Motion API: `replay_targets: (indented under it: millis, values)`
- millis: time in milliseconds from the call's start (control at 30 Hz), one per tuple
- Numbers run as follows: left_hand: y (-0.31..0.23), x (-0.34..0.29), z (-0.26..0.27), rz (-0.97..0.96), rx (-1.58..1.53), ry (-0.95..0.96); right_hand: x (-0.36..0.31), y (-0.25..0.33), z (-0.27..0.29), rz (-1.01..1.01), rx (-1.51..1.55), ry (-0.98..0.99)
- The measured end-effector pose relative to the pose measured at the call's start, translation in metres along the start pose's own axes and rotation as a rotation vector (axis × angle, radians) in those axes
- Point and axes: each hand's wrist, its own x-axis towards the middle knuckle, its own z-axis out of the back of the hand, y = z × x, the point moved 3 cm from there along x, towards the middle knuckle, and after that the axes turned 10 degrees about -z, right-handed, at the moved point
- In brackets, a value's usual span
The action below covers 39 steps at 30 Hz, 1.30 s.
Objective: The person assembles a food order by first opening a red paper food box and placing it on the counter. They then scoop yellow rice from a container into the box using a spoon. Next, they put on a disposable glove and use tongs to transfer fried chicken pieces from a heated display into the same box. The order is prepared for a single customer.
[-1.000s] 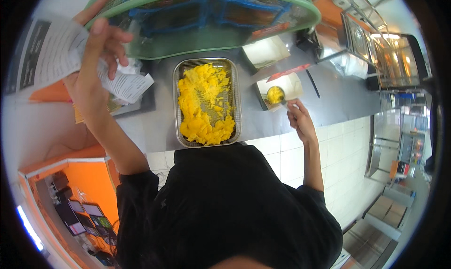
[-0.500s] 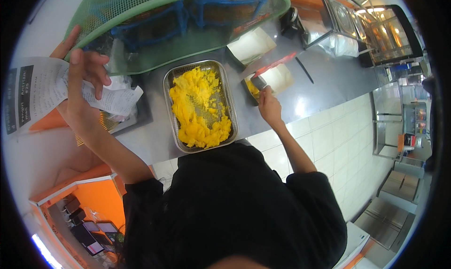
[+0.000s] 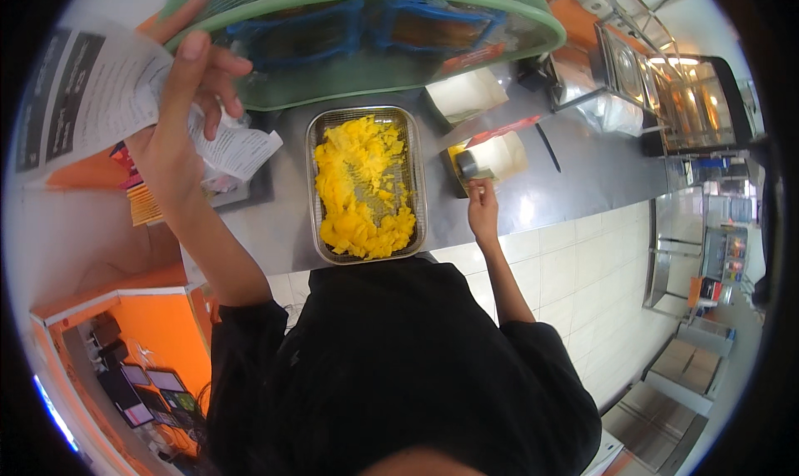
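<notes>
Scooping: the step in hand appears to be putting yellow food into the near box — the scoop is inside it, some yellow beside it.
Right hand: fingers closed around the scoop's handle.
Left hand: fingers spread, beside a printed slip; whether it grips the slip, I cannot tell.
Tray: on the desk, left of the box, holding most of the yellow food.
Next move: probably calls for emptying the scoop fully, then lifting it clear of the box wall.
Hidden: the scoop's bowl and the handle inside the fingers — the slip's far edge blurs out.
</notes>
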Motion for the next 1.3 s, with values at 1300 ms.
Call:
replay_targets:
  millis: [1300]
  values:
    - [-0.003,-0.001,-0.002,0.159,-0.079,-0.092,-0.021,0.106,-0.158,0.751,-0.579,0.655]
